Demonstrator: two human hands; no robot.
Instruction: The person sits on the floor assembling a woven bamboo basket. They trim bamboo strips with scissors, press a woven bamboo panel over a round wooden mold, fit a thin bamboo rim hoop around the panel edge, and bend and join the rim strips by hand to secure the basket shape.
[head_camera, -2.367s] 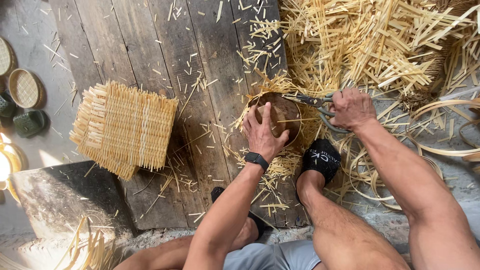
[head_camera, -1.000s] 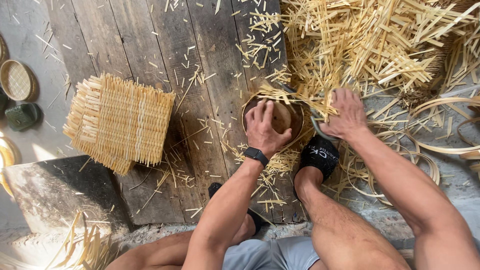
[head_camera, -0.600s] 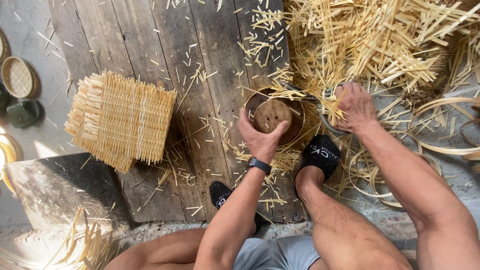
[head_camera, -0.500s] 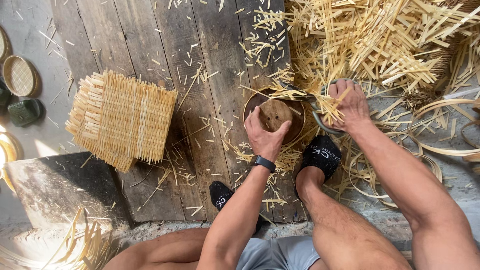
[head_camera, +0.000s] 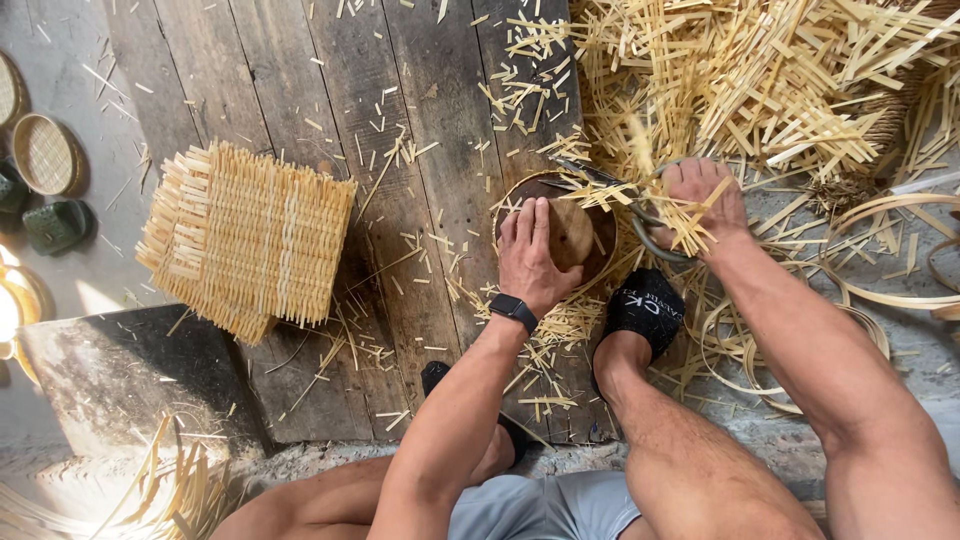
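Weathered dark wooden planks (head_camera: 400, 120) make up the floor, littered with short pale cuttings, and a concrete strip runs along their outer edge. Beyond the right hand a deep heap of bamboo strips (head_camera: 760, 80) spreads over the boards.

The left hand (head_camera: 532, 255) lies palm down on a small round basket (head_camera: 580, 235), fingers together and extended over its brown, rounded surface, pressing it against the planks; a dark smartwatch (head_camera: 514, 311) sits on that wrist. The basket lies directly under this hand, just beside the right hand, with loose strips sticking out at its rim.

The right hand (head_camera: 700, 195) is closed around the handles of a pair of scissors (head_camera: 620, 195), whose dark blades point toward the left hand and rest at the basket's far rim. Cut strips lie across this hand's fingers.

Just nearer the body than the two hands, a foot in a black slipper (head_camera: 648, 305) stands on the cuttings. Thin curled bamboo bands (head_camera: 880, 290) lie outside the right forearm.

Well away, outward from the left hand, a square woven bamboo mat (head_camera: 245, 240) with fringed edges rests on the planks. Farther that way, small round woven lids (head_camera: 45, 152) lie on the concrete.
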